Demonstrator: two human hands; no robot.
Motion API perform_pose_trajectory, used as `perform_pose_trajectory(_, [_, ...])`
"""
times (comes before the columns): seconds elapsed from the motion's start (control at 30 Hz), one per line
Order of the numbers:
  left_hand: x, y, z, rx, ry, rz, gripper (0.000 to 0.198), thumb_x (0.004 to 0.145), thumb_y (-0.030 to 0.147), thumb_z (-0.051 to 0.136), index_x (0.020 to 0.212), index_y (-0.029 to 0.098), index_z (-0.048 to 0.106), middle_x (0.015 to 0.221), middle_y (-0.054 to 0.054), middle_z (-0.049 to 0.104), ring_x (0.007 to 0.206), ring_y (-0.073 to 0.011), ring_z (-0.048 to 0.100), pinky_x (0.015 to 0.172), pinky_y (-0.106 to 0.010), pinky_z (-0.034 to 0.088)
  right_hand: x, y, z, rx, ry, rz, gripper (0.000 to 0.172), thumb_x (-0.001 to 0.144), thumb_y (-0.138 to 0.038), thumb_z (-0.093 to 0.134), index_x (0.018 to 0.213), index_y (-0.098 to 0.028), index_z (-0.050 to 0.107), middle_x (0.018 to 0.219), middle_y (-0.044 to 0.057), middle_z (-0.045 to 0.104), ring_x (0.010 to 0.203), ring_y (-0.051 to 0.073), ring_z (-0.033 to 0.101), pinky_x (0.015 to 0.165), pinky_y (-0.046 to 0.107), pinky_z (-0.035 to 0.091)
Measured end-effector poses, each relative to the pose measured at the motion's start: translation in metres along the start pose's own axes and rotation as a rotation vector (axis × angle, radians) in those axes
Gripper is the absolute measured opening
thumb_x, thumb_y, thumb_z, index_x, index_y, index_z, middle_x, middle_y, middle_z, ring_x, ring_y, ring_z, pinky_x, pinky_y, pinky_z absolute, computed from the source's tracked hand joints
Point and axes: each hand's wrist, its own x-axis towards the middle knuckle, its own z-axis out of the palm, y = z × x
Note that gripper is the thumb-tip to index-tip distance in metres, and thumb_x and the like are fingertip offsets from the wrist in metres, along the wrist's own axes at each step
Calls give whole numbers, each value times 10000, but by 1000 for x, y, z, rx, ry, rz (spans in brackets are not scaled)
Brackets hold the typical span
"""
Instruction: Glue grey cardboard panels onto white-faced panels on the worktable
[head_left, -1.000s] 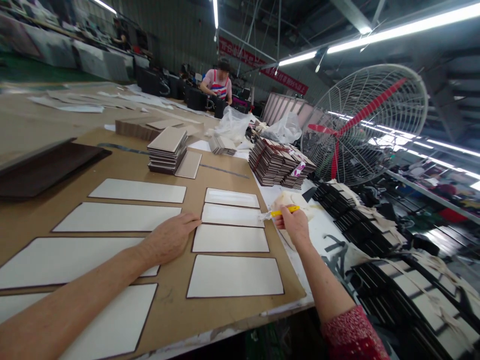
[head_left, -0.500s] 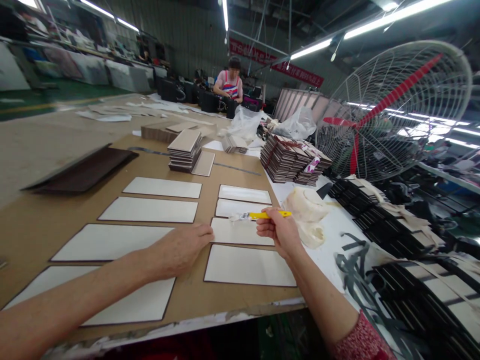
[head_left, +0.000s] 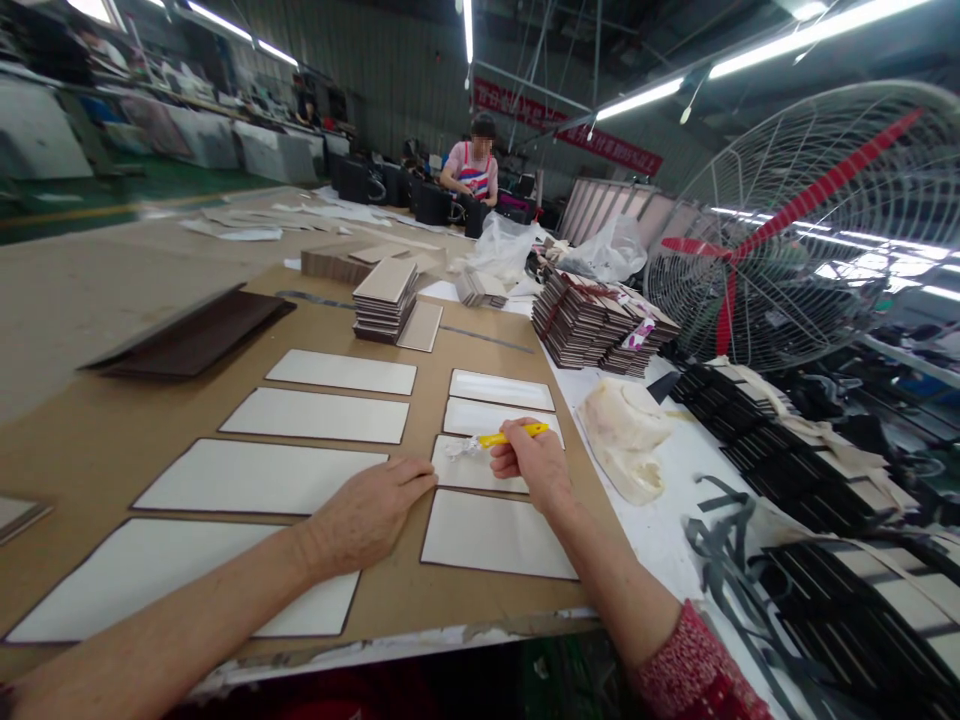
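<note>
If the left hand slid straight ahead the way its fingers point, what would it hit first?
Likely the white panel just past the left hand: its fingertips point right at the panel's near edge, where the right hand holds a yellow-handled brush.

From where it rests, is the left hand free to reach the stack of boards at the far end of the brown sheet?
Probably yes. The left hand lies flat and holds nothing, and only flat white panels lie between it and the stack of boards; it looks like a long stretch.

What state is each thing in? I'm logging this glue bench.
Left hand: flat on the cardboard sheet.
Right hand: gripping the yellow brush.
White panels: lying flat, in rows.
Panel stack: piled upright.
Fan: blades look still.
</note>
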Motion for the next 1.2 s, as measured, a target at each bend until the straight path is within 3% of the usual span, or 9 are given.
perform_pose_trajectory(0.47, [-6, -7, 12, 1, 43, 18, 541, 828, -18, 437, 1322, 140, 588, 1363, -127, 588, 1262, -260, 534, 1131, -424, 440, -8, 0, -102, -149, 244, -30, 166, 790, -326, 660, 792, -163, 631, 568, 27, 687, 408, 148, 622, 385, 226, 550])
perform_pose_trajectory(0.8, [-9, -16, 24, -12, 76, 45, 565, 842, -21, 381, 1337, 162, 583, 1363, -109, 584, 1272, -250, 532, 1127, -417, 447, -19, -3, -139, -160, 374, -56, 157, 769, -309, 675, 794, -162, 627, 555, 17, 677, 410, 153, 617, 379, 232, 542])
perform_pose_trajectory(0.97, [-8, -12, 17, -43, 91, 39, 558, 798, -36, 432, 1305, 130, 595, 1366, -126, 581, 1259, -250, 542, 1117, -397, 463, -28, -8, -124, -25, 372, -113, 255, 776, -394, 678, 887, -168, 638, 637, 17, 714, 470, 136, 646, 451, 212, 567])
perform_pose_trajectory(1.1, [-7, -6, 5, -55, 55, 14, 519, 794, -34, 467, 1273, 115, 599, 1312, -141, 599, 1201, -247, 562, 1093, -412, 481, -34, -11, -77, 196, 216, -80, 338, 741, -426, 727, 922, -151, 650, 664, 44, 728, 496, 145, 660, 478, 228, 586])
perform_pose_trajectory(1.2, [-6, -3, 0, -41, 40, 16, 494, 814, -28, 465, 1272, 105, 597, 1293, -146, 602, 1191, -250, 559, 1103, -433, 466, -37, -8, -37, 223, 88, -46, 332, 725, -428, 756, 884, -161, 638, 644, 40, 721, 472, 147, 648, 447, 230, 571])
